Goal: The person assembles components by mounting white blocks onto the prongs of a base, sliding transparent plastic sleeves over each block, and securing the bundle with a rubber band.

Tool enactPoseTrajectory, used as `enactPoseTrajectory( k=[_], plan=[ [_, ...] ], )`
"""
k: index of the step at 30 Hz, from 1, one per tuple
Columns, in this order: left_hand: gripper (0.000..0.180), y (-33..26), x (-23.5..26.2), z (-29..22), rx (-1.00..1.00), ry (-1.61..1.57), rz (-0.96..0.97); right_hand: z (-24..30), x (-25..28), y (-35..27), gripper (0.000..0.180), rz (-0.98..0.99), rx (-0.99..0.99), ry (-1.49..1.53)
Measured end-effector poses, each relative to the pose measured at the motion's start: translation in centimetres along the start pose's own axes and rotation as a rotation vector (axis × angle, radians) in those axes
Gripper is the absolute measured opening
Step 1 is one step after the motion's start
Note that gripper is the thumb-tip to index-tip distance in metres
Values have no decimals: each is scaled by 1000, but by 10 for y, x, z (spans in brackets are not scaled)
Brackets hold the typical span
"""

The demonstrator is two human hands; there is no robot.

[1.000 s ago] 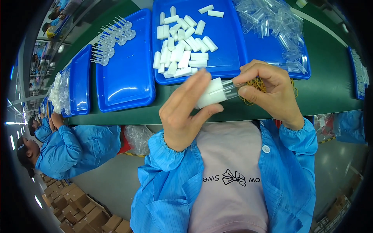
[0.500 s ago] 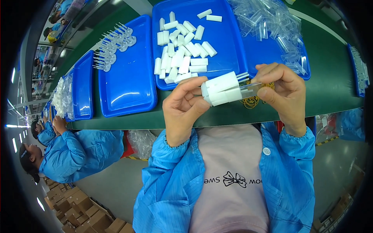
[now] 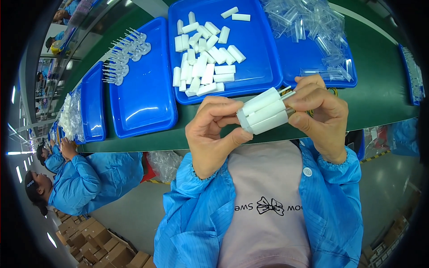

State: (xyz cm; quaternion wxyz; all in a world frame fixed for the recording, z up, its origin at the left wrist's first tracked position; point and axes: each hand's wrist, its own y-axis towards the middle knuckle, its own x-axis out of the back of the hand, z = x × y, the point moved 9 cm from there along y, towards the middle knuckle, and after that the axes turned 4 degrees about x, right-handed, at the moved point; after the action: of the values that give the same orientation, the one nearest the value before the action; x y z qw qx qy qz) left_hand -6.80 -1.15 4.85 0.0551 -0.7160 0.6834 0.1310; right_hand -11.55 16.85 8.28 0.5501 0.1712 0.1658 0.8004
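Note:
Several white blocks stand side by side on a pale round base, forming a white block assembly (image 3: pixel 268 111) held tilted above the table's near edge. My left hand (image 3: pixel 214 134) is closed on its base end, thumb below and fingers above. Thin pale prongs (image 3: pixel 287 93) stick out of the opposite end. There, my right hand (image 3: pixel 317 118) is closed in a pinch, its thumb and fingertips against the prong end. What lies between those fingertips is mostly hidden. Loose white blocks (image 3: pixel 208 73) lie in the blue tray (image 3: pixel 254 49) beyond my hands.
Clear plastic pieces (image 3: pixel 308 27) heap over another blue tray (image 3: pixel 295 73) at the right. Pronged discs (image 3: pixel 117 71) stand in the left blue tray (image 3: pixel 145 98). Yellow bands (image 3: pixel 333 91) lie behind my right hand. A person in blue (image 3: pixel 80 178) works at the left along the green table (image 3: pixel 380 80).
The clear plastic piece between my right fingers and the assembly no longer shows plainly. My right fingers have closed in on the prong end. The assembly has shifted slightly right and nearer.

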Motion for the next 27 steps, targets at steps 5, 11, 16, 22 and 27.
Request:
enactPoseTrajectory(
  k=[5, 11, 16, 22, 27],
  plan=[
    [43, 4, -2, 4, 8, -36, 22, 1, 5, 1, 18, -12, 15, -42],
    [41, 4, 9, 17, 87, -124, -48, -5, -4, 20, 17, 161, 38, -153],
    [41, 4, 25, 29, 136, -184, -139, -36, 45, 75, 34, 103, 123, -677],
    [42, 3, 25, 29, 158, -169, -149, -113, 61, 88, 45, 248, 79, -1414],
    [42, 3, 27, 30, 144, -156, -142, -115, 47, 71, 38, 285, 20, -1131]
  ],
)
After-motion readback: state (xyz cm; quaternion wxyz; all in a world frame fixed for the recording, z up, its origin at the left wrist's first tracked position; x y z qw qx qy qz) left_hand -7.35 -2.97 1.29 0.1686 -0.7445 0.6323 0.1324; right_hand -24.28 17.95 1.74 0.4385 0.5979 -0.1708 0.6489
